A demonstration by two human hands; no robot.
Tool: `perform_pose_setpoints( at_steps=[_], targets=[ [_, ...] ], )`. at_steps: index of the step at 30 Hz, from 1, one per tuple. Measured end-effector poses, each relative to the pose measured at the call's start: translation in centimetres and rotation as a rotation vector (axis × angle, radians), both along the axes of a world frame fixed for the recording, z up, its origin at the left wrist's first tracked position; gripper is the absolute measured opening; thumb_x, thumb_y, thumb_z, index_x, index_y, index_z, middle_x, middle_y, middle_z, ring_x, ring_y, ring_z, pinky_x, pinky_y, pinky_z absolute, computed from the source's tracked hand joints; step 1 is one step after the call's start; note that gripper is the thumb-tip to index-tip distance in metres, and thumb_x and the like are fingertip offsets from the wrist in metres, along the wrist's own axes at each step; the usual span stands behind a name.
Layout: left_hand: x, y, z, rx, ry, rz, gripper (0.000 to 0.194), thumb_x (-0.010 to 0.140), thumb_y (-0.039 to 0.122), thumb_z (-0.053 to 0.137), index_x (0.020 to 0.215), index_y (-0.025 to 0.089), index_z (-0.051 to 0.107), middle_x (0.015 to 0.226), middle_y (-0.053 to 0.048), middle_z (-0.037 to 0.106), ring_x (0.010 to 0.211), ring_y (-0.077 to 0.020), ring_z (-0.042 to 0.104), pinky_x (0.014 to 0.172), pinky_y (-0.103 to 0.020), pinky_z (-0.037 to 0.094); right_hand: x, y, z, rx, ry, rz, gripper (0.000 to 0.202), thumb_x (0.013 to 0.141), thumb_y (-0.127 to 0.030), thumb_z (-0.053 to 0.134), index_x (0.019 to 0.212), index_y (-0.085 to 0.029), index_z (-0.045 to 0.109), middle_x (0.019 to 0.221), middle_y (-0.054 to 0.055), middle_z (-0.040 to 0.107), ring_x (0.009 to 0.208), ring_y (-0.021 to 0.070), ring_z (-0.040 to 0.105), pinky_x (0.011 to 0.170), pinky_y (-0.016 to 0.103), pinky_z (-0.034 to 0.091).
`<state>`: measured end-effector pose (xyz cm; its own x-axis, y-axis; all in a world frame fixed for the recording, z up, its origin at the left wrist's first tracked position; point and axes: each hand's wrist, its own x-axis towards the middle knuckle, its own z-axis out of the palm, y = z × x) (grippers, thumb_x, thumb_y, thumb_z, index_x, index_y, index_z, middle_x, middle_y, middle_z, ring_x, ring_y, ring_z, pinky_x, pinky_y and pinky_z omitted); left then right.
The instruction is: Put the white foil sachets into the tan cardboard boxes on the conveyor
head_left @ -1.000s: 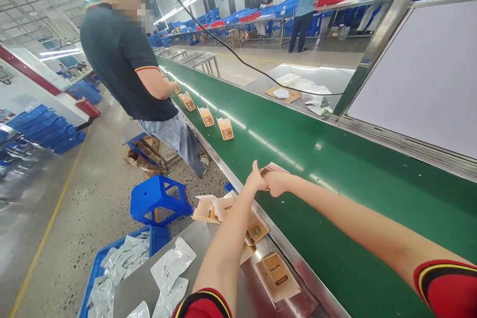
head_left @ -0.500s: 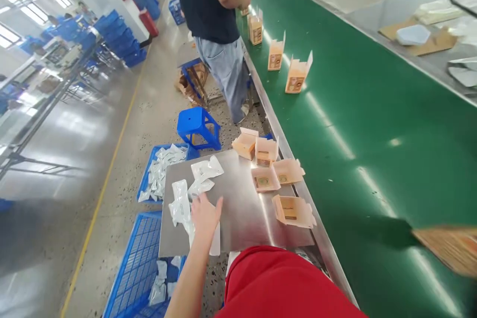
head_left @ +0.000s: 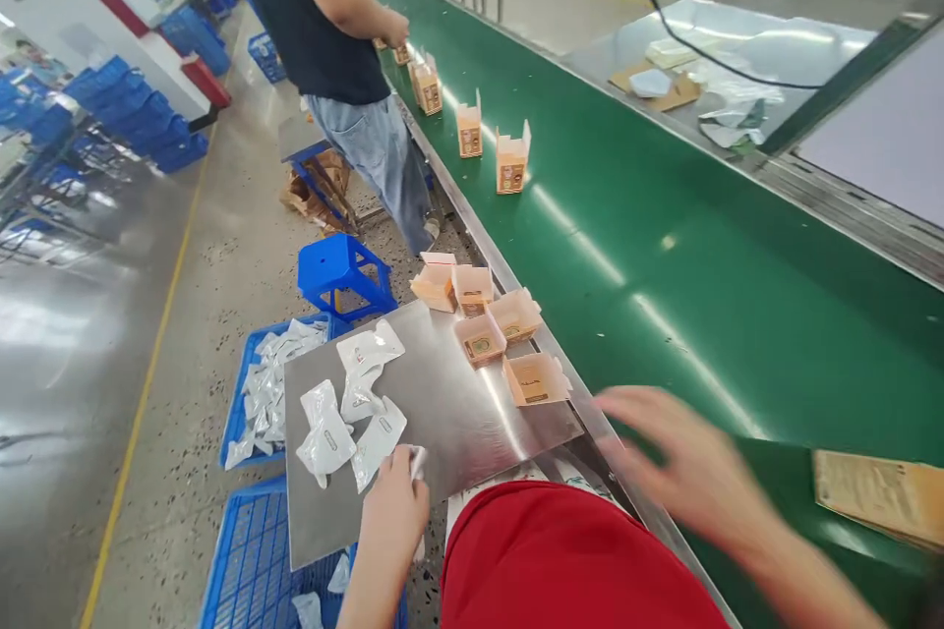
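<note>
My left hand (head_left: 396, 501) is closed on a white packet (head_left: 417, 464) at the near edge of the metal table (head_left: 435, 413). Several white packets (head_left: 325, 434) lie to its left and beyond it. On the table's right side stand several open cardboard boxes (head_left: 537, 381), flaps up. My right hand (head_left: 675, 447), smeared by motion, reaches over the belt's edge toward the nearest box, fingers apart and holding nothing. A stack of flat cardboard (head_left: 877, 493) lies on the green belt (head_left: 737, 314) to its right.
A blue crate of packets (head_left: 255, 393) and another blue crate (head_left: 247, 550) are left of the table. A blue stool (head_left: 331, 265) stands beyond it. A person (head_left: 317, 39) works beside the belt, where open boxes (head_left: 511, 162) stand in a row.
My left hand has drawn back toward me and closed on a packet. My right hand has come into view from the right. The view has swung to the right.
</note>
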<state>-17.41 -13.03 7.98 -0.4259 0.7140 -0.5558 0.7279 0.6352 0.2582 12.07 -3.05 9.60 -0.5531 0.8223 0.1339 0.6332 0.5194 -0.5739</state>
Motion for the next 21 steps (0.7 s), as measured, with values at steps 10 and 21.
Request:
perform_pose_setpoints(
  at_steps=[10,21],
  targets=[
    [7.6,5.9,-5.0,0.421,-0.982,0.41,0.041,0.078,0.053,0.047,0.102,0.02,0.049,0.107,-0.011,0.061,0.103,-0.0245,0.06,0.083,-0.038,0.051,-0.7,-0.7,-0.4,-0.137,0.339,-0.464,0.015,0.084,-0.03,0.053,0.083,-0.022,0.065,0.082,0.003,0.067,0.073,0.0179,0.063,0.07,0.029,0.053],
    [11.6,11.2,-14.1,0.69,-0.668,-0.259,0.063,0.068,0.022,0.062,0.125,0.019,0.036,0.128,-0.015,0.046,0.123,-0.0274,0.043,0.105,-0.045,0.033,-7.7,3.6,-2.8,-0.114,-0.546,-0.095,0.026,0.075,0.003,0.049,0.089,-0.01,0.066,0.084,0.014,0.065,0.073,0.0233,0.065,0.062,0.029,0.051]
  ],
)
